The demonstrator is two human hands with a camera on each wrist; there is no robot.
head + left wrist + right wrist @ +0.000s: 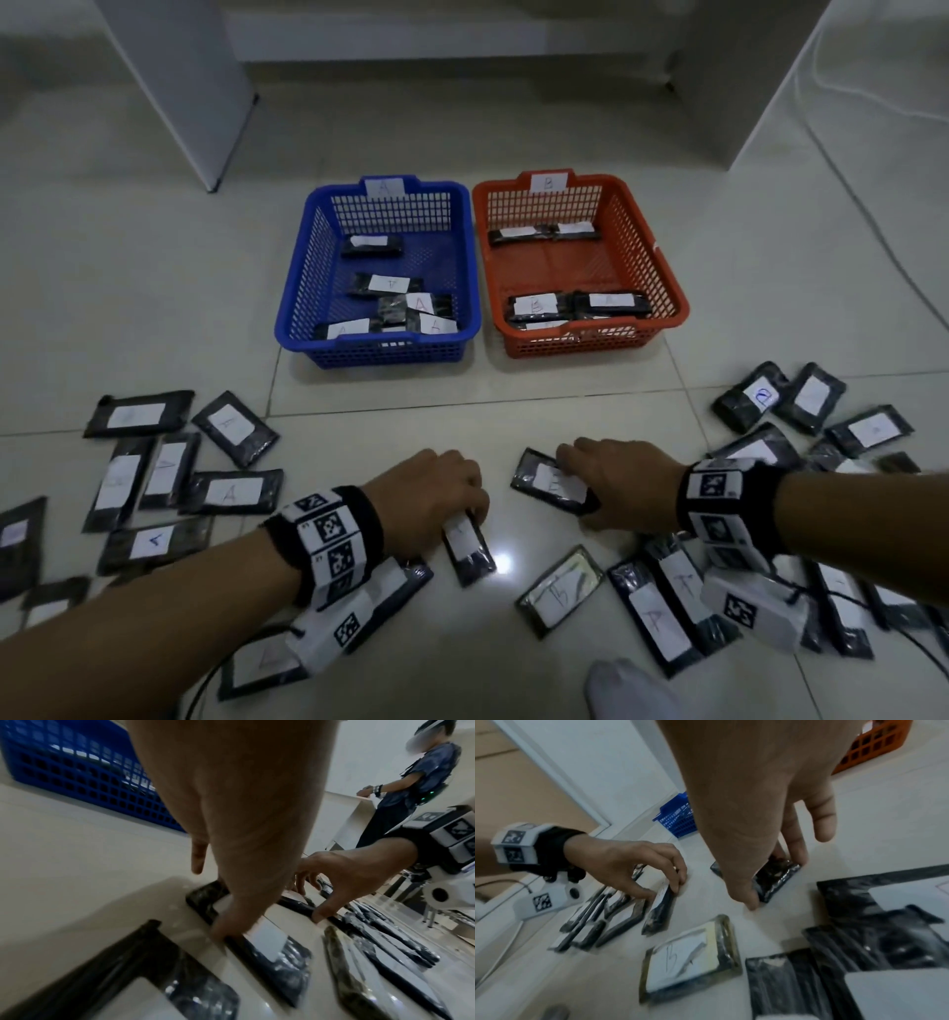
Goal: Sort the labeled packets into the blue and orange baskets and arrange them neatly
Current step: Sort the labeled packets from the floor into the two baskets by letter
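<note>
The blue basket (381, 353), tagged A, and the orange basket (580, 347), tagged B, stand side by side on the floor, each with several black packets inside. My left hand (462, 514) pinches the sides of a black packet with a white label (468, 551), which lies on the tiles. In the right wrist view the left hand's thumb and fingers (677, 885) clamp that packet (658, 910). My right hand (575, 488) grips a packet labelled B (544, 480) by its edges, seen as the right hand (775, 882) on the packet (776, 877).
Loose labelled packets lie scattered to the left (154, 478) and right (801, 411), with more near my wrists, one of them marked B (560, 591). White furniture panels (179, 87) stand behind the baskets. Another person (421, 780) stands in the background.
</note>
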